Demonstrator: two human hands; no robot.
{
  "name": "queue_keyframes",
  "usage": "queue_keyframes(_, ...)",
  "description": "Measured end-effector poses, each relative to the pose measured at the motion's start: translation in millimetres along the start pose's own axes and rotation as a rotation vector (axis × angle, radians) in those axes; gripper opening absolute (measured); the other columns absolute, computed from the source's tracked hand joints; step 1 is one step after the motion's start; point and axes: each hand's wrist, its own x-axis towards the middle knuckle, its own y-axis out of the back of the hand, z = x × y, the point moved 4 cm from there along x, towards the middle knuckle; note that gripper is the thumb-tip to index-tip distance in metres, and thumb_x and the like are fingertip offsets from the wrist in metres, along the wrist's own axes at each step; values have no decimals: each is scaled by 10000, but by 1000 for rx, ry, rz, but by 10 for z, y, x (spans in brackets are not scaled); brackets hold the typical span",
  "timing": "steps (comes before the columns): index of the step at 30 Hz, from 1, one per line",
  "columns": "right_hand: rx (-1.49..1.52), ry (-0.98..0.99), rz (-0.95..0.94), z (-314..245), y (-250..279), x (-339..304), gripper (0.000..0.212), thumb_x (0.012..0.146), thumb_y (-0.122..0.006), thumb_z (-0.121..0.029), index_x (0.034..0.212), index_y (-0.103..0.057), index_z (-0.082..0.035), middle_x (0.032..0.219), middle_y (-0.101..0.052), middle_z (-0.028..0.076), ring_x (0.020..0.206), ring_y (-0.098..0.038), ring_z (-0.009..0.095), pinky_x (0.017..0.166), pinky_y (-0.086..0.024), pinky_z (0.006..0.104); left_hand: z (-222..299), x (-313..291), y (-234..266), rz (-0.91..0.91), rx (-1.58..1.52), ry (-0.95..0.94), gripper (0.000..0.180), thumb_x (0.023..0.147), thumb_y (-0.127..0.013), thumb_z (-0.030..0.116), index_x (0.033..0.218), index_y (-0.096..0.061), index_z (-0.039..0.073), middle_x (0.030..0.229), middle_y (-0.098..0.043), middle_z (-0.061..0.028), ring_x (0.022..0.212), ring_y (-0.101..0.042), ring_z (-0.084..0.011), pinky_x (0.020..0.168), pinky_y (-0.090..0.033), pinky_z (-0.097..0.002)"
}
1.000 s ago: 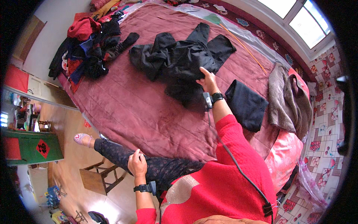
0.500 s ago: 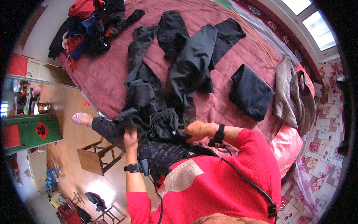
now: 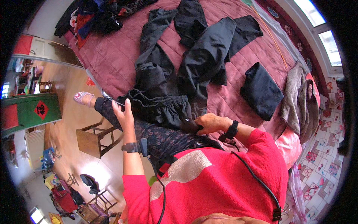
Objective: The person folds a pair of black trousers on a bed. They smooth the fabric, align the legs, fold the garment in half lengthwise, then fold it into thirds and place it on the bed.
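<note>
A pair of black trousers (image 3: 156, 74) lies spread on the bed, legs pointing away and gathered elastic waistband nearest me. My right hand (image 3: 212, 123) pinches the right end of that waistband, just above my lap. By its left end is my left hand (image 3: 125, 115), thumb and fingers apart and nothing visible in the grasp. Another dark garment (image 3: 244, 35) lies partly under the trouser legs. To the right rests a folded black garment (image 3: 262, 91).
The bed has a pink quilted cover (image 3: 112, 52). A heap of mixed clothes (image 3: 100, 16) sits at its far left. A grey-brown garment (image 3: 298, 95) drapes at the right, beside a patterned wall. A wooden stool (image 3: 93, 140) stands on the floor at left.
My left hand has come off the trousers' waistband and opened, moving slightly left and up. The waistband has spread flatter and wider. The whole view has shifted, too.
</note>
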Motion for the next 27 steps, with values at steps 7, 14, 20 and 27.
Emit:
queue_keyframes(7,80,-30,71,34,14,-41,508,876,-629,-516,1064,-650,-45,931,-696,215,908,-668,426,787,-533,503,-2,120,-250,-274,542,-64,862,773,-796,427,1453,-421,53,1309,-573,-271,1241,-518,-417,1054,-409,-466)
queue_keyframes(14,37,-76,246,-13,274,-179,346,949,-573,-394,1023,-623,-60,827,-639,231,810,-628,455,717,-499,531,73,-21,155,-298,268,-137,297,800,-563,-5,1077,-669,15,979,-700,-139,991,-662,-230,935,-491,-335)
queue_keyframes(20,21,275,420,-539,696,-529,379,888,-643,-233,1247,-618,-114,961,-576,161,786,-626,392,661,-511,484,460,-134,1547,99,-776,-9,281,932,-539,103,1191,-627,38,1199,-638,-124,1101,-616,-283,1013,-493,-450)
queue_keyframes(27,-151,290,117,-906,13,-384,458,841,-624,-100,1298,-629,-136,1217,-555,156,929,-661,359,755,-573,408,-394,-716,1865,260,-808,281,327,980,-533,139,1289,-623,80,1309,-616,-101,1196,-577,-264,1043,-468,-449)
